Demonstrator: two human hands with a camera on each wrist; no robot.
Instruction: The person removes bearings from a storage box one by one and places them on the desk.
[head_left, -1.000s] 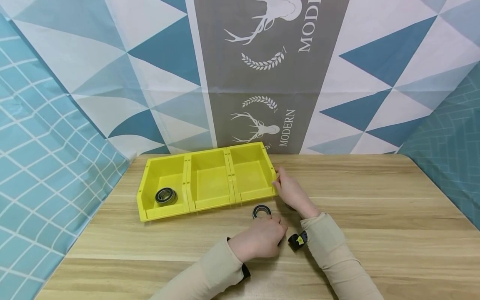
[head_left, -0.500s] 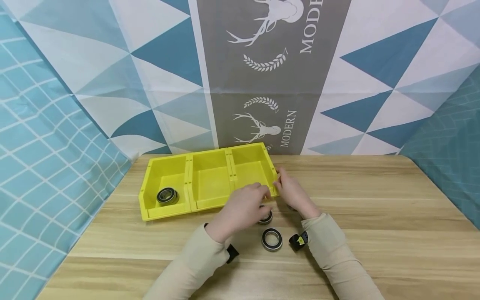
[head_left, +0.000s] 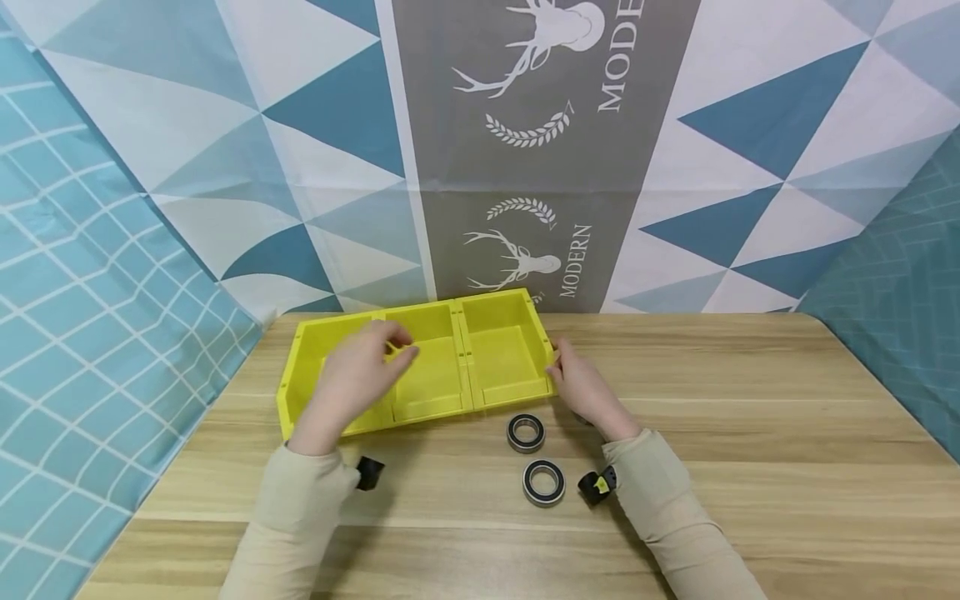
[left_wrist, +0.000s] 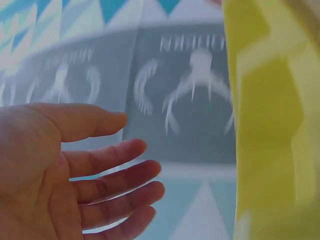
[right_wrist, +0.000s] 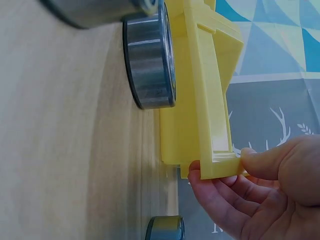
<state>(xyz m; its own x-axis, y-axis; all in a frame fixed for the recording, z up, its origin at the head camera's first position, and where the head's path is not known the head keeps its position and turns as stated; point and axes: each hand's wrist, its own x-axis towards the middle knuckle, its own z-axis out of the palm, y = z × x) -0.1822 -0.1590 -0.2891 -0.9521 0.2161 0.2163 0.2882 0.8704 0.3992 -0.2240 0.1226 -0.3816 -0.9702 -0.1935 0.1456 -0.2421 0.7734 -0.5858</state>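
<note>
My left hand [head_left: 358,368] hovers over the left compartment of the yellow three-part bin [head_left: 467,358], fingers loosely bent. Its palm holds nothing in the left wrist view. On the right, my right hand [head_left: 590,393] grips the bin's end wall, thumb on one side and fingers on the other, as the right wrist view shows. Two ball bearings lie on the table in front of the bin: one nearer it [head_left: 526,446], the other bearing [head_left: 543,497] closer to me. Another bearing [right_wrist: 167,228] sits by my right hand, mostly covered in the head view. My left hand and forearm hide the left compartment's contents.
The bin stands near the back of the wooden table [head_left: 750,467], close to the patterned backdrop [head_left: 495,167]. Its middle and right compartments show bare floors. A blue grid cloth [head_left: 90,333] hangs along the left side.
My left hand left a bearing on the table, passed over the other one, then swung left to above the bin's left compartment. My right hand has kept its grip on the bin's end.
</note>
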